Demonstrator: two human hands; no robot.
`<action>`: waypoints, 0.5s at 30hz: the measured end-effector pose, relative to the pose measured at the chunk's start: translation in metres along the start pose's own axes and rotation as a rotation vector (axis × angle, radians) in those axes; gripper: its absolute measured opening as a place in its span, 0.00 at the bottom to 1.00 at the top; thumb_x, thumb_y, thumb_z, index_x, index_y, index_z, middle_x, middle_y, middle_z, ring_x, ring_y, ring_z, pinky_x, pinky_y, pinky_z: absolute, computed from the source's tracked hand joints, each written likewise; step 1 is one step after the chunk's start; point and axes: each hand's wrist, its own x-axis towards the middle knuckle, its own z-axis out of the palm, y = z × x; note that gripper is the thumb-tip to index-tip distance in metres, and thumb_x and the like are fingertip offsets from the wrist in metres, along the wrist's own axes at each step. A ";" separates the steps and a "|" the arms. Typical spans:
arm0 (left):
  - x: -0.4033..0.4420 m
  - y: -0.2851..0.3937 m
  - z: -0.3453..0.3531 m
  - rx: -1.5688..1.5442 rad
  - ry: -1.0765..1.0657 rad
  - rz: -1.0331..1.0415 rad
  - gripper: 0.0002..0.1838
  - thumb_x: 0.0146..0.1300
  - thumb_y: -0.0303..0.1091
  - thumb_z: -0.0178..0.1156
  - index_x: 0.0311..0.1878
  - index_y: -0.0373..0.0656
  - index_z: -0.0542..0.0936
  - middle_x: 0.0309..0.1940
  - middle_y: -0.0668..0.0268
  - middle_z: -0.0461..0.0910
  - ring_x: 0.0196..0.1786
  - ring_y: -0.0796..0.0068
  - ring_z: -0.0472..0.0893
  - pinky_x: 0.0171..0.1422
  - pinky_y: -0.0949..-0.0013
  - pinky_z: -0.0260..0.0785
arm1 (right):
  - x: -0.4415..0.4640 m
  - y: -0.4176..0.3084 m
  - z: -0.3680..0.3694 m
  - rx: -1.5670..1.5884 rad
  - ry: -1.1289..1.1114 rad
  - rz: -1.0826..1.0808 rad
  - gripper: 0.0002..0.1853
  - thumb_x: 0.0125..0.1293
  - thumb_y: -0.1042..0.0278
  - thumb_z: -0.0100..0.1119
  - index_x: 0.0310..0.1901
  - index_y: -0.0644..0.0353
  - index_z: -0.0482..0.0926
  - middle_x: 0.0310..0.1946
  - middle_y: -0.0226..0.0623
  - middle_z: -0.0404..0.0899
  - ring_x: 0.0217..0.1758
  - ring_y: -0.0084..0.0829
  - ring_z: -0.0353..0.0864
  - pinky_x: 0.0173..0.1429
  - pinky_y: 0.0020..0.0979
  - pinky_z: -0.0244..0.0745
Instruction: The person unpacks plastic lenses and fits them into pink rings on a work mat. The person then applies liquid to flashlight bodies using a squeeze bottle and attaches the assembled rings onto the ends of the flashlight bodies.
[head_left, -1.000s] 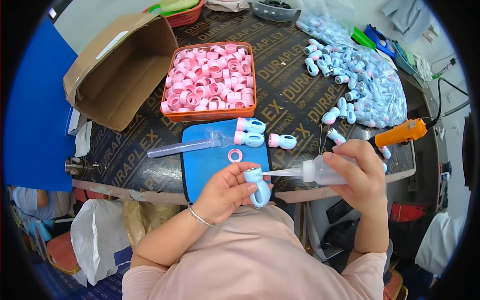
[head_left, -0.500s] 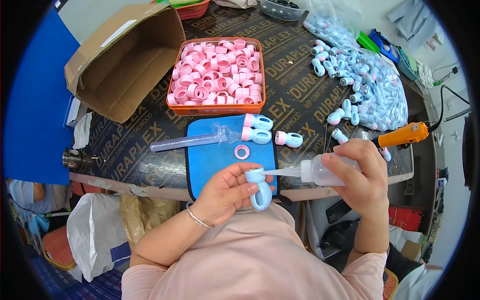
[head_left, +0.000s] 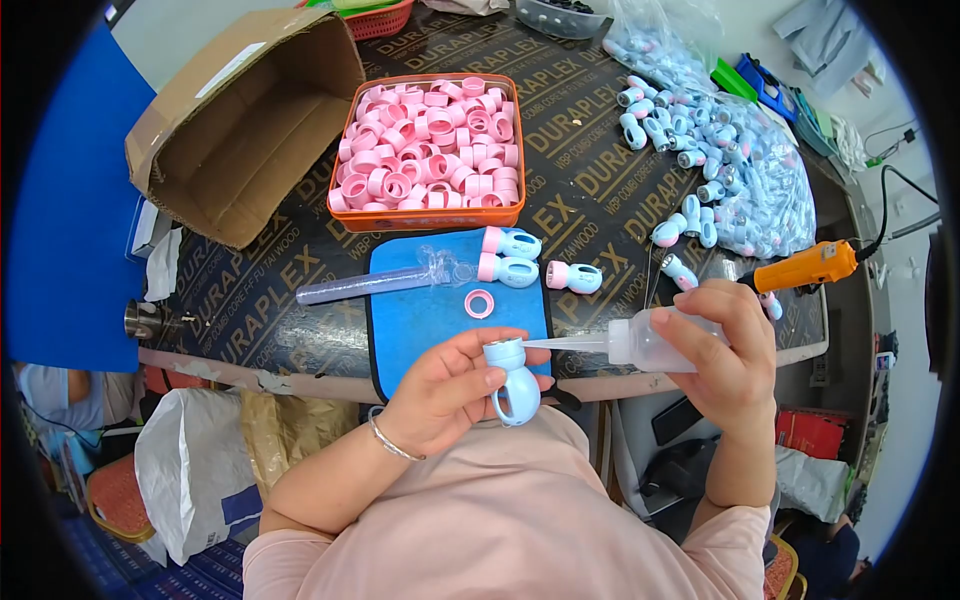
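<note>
My left hand (head_left: 440, 392) is closed around a light-blue toy flashlight body (head_left: 518, 395) with a looped handle, its round head upward. In my right hand (head_left: 735, 345) is a translucent squeeze bottle (head_left: 652, 342), tilted sideways. Its long thin nozzle (head_left: 565, 343) points left, the tip at the rim of the flashlight head; whether it touches I cannot tell. On the blue mat (head_left: 400, 345) just beyond lie a loose pink ring (head_left: 479, 304), a clear purplish tube (head_left: 370, 285) and two flashlights with pink rings (head_left: 512, 270). Another pink-ringed flashlight (head_left: 573, 277) rests right of the mat.
An orange tub (head_left: 430, 220) full of pink rings stands behind the mat. To its left a cardboard box (head_left: 250, 150) lies on its side. Many blue flashlights spill from a plastic bag (head_left: 775, 190) at the right. An orange electric screwdriver (head_left: 805, 268) lies near my right hand.
The flashlight body has turned slightly in my left hand, its handle swinging left. The bottle has shifted a little to the right, its nozzle still at the flashlight head.
</note>
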 end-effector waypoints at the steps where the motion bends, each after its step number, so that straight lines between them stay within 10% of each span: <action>1: 0.000 0.000 0.000 0.001 0.001 0.000 0.26 0.68 0.29 0.58 0.68 0.40 0.66 0.61 0.47 0.72 0.62 0.48 0.75 0.63 0.50 0.72 | -0.001 0.001 0.001 0.001 0.001 0.000 0.25 0.33 0.72 0.67 0.42 0.56 0.85 0.36 0.36 0.77 0.35 0.38 0.79 0.35 0.35 0.76; 15: -0.001 -0.001 0.001 -0.057 -0.044 0.006 0.27 0.70 0.24 0.51 0.71 0.43 0.59 0.61 0.48 0.72 0.63 0.51 0.76 0.64 0.54 0.72 | -0.001 -0.005 0.004 0.006 0.056 -0.022 0.20 0.38 0.70 0.65 0.40 0.55 0.86 0.35 0.34 0.76 0.36 0.36 0.79 0.35 0.33 0.76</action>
